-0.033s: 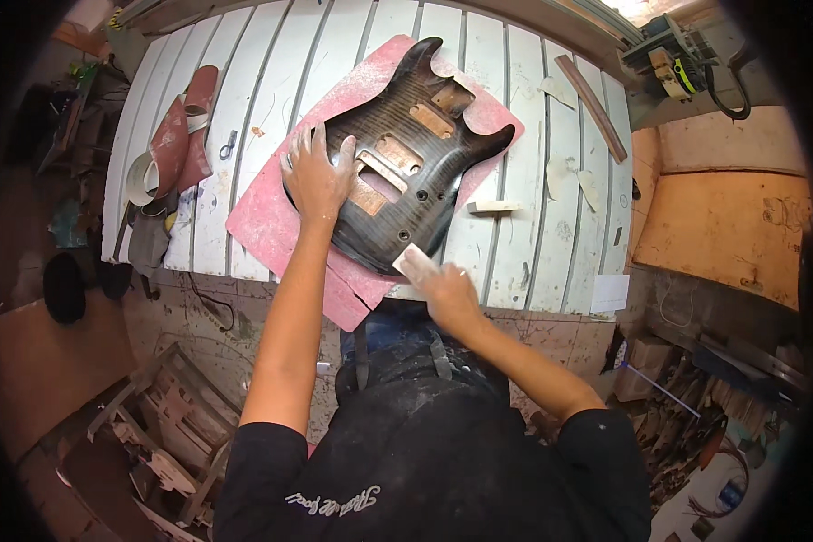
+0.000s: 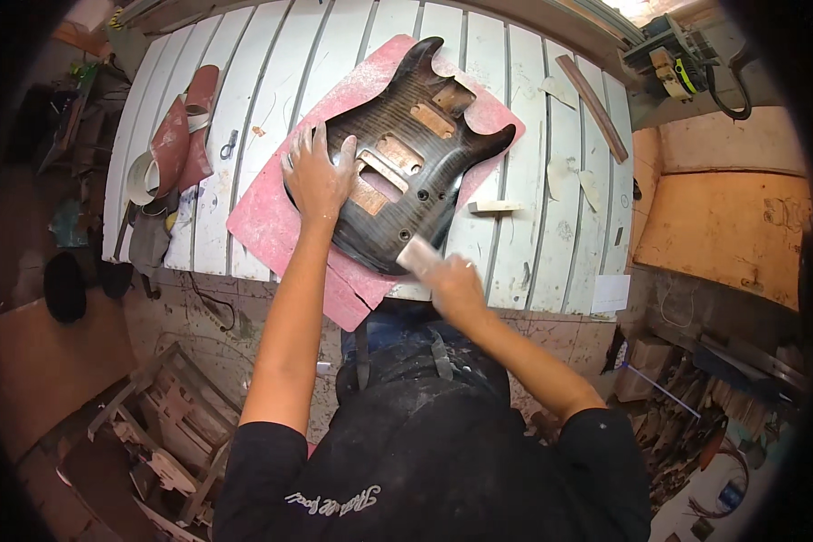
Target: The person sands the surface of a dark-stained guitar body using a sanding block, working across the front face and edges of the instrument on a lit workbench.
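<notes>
A dark, wood-grained electric guitar body (image 2: 406, 217) with bare routed cavities lies face up, its horns toward the far side. It rests on a dusty pink mat (image 2: 257, 221). My left hand (image 2: 319, 181) is open, its dusty fingers spread flat on the body's left edge. In my closed right hand (image 2: 456, 287) is a pale sanding block (image 2: 415, 257), smeared by motion. The block is at the body's near right edge; whether it touches the edge, I cannot tell.
Under the mat is a white slatted table (image 2: 515, 253). Curled reddish sandpaper (image 2: 170, 144) lies at its left. A small pale block (image 2: 495, 208) sits right of the guitar body. Farther right are torn paper scraps (image 2: 562, 179) and a brown wooden strip (image 2: 592, 108).
My right hand and the sanding block have shifted slightly to the right along the body's near edge. My left hand and the guitar body stay in place.
</notes>
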`<state>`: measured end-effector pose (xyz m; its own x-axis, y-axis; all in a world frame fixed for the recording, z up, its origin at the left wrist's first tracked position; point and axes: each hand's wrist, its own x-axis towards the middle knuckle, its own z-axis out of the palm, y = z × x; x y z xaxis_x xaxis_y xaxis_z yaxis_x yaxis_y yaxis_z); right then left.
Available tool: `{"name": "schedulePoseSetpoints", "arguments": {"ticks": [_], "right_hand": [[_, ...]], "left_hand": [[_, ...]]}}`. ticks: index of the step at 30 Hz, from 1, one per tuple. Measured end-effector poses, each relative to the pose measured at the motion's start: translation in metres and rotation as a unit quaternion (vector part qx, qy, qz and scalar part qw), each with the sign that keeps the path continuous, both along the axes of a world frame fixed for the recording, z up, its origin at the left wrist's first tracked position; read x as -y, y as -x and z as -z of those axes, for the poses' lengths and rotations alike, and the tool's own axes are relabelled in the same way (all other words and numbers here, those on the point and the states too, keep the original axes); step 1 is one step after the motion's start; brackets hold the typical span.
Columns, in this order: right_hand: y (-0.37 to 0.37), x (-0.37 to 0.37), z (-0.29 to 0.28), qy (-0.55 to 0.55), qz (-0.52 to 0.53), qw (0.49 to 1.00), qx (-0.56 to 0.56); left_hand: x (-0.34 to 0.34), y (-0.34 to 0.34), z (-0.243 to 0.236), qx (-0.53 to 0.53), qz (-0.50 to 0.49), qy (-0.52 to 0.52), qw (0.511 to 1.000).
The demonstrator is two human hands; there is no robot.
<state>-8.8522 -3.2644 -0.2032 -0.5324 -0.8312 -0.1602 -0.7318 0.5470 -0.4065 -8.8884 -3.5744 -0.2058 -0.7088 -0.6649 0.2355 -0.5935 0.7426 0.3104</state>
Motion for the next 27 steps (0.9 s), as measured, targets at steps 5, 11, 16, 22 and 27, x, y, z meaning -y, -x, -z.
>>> {"name": "schedulePoseSetpoints", "arguments": {"ticks": [5, 11, 16, 22, 27], "right_hand": [[0.071, 0.025, -0.023, 0.127, 0.122, 0.977, -0.122], [-0.014, 0.003, -0.010, 0.048, -0.001, 0.999, 0.016], [0.049, 0.010, -0.011, 0.075, 0.084, 0.991, -0.078], [0.004, 0.014, -0.009, 0.039, 0.087, 0.995, -0.027], [0.013, -0.003, -0.009, 0.115, -0.007, 0.990, -0.085]], "left_hand": [[-0.001, 0.000, -0.001, -0.006, -0.001, -0.008, 1.000], [0.000, -0.001, 0.001, -0.010, -0.001, -0.011, 1.000], [-0.001, -0.001, -0.002, 0.000, -0.001, -0.021, 1.000], [0.000, -0.001, -0.002, 0.003, 0.000, -0.027, 1.000], [0.001, 0.000, -0.001, 0.004, -0.002, -0.015, 1.000]]}}
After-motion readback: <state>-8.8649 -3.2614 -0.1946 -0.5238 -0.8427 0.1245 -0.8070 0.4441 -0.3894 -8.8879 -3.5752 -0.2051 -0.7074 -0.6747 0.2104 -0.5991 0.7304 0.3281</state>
